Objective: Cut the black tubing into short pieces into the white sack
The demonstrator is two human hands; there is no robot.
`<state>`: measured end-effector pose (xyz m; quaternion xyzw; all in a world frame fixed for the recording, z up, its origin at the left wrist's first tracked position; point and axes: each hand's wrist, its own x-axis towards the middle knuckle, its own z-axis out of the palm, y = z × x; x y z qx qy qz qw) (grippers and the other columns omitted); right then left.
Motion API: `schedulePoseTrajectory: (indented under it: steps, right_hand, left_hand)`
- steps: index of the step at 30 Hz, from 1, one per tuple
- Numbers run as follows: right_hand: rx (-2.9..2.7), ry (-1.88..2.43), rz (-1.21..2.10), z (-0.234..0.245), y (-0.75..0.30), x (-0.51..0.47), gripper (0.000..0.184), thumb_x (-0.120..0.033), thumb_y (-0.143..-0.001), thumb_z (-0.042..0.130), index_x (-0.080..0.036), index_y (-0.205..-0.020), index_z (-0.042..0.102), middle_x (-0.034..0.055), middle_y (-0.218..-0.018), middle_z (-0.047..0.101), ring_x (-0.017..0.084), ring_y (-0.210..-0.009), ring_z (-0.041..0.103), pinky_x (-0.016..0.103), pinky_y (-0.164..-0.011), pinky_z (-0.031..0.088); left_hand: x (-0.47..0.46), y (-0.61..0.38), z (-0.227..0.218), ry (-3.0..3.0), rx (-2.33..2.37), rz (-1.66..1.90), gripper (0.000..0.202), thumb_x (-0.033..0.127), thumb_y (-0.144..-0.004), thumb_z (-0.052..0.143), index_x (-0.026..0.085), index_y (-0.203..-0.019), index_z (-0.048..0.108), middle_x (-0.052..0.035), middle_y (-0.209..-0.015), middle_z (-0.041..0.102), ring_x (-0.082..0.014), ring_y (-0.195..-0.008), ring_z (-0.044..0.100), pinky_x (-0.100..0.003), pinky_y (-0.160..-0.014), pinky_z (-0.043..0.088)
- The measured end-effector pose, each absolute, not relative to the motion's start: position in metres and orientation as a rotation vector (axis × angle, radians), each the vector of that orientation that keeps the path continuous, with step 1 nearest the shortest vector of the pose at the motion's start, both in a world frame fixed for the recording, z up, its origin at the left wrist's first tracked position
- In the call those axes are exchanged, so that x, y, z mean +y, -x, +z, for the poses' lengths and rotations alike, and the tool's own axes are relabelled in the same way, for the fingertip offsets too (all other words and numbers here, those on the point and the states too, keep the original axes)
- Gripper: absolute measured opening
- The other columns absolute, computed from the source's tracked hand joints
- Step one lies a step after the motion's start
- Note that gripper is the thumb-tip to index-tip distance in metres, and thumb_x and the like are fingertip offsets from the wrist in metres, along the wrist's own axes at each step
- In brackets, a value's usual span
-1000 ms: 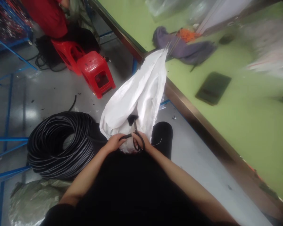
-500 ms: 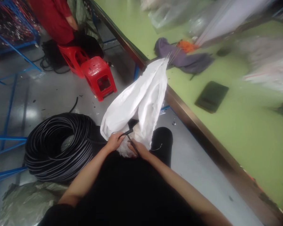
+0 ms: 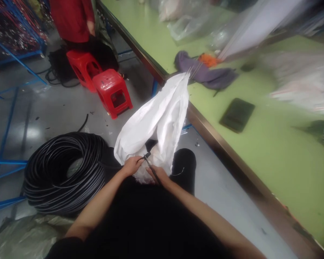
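My left hand (image 3: 131, 166) is closed around a thin black cable (image 3: 148, 155), whose thicker end sticks out past the fingers. My right hand (image 3: 160, 175) grips a slim dark tool (image 3: 154, 173), and its narrow tip meets the cable just beyond my left fingers. The tool's exact kind is too small to tell. Below and behind both hands lies an open white sack (image 3: 162, 115), its far corner drawn up to thin rods at the table edge. Pale contents show faintly inside the sack.
A big coil of black cable (image 3: 43, 180) stands on the floor at left. Red stools (image 3: 110, 84) and a person in a red top (image 3: 70, 21) are beyond it. The green table (image 3: 272, 162) on the right holds a purple cloth (image 3: 218, 78), a dark flat object (image 3: 237, 115) and plastic bags.
My hands stay together, with the tool tip still against the cable. The view has shifted slightly. The person in red has moved their arm and torso a little to the right.
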<state>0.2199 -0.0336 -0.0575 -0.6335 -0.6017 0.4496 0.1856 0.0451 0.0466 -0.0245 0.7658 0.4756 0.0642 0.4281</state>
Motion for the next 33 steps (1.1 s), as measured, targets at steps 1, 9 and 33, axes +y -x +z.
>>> schedulePoseTrajectory:
  steps: [1, 9, 33]
  right_hand:
    - [-1.675, 1.785, 1.272, -0.058, -0.221, -0.034, 0.034, -0.045, -0.089, 0.045, -0.018, -0.077, 0.062, 0.0062, -0.072, 0.066, 0.022, -0.071, 0.063, 0.030, -0.065, 0.045]
    - [-1.435, 1.716, 1.394, -0.047, -0.224, -0.027, 0.044, -0.054, -0.089, 0.040, -0.019, -0.067, 0.055, 0.0008, -0.054, 0.058, 0.016, -0.053, 0.057, 0.027, -0.054, 0.045]
    - [-1.275, 1.552, 1.605, -0.027, -0.233, -0.025, 0.049, -0.064, -0.082, 0.046, -0.017, -0.094, 0.055, 0.0015, -0.071, 0.060, 0.015, -0.060, 0.057, 0.027, -0.056, 0.046]
  left_hand:
    - [0.047, -0.045, -0.026, -1.916, 1.185, 0.159, 0.033, 0.037, -0.092, 0.040, 0.018, -0.084, 0.067, -0.0022, -0.076, 0.065, -0.0159, -0.072, 0.058, -0.026, -0.071, 0.045]
    - [0.042, -0.047, -0.026, -1.933, 1.131, 0.093, 0.032, 0.035, -0.091, 0.041, 0.017, -0.085, 0.066, -0.0035, -0.079, 0.067, -0.0165, -0.074, 0.059, -0.026, -0.069, 0.044]
    - [0.045, -0.038, -0.016, -1.920, 1.242, 0.332, 0.034, 0.034, -0.093, 0.039, 0.017, -0.102, 0.066, -0.0051, -0.088, 0.068, -0.0177, -0.081, 0.060, -0.028, -0.078, 0.047]
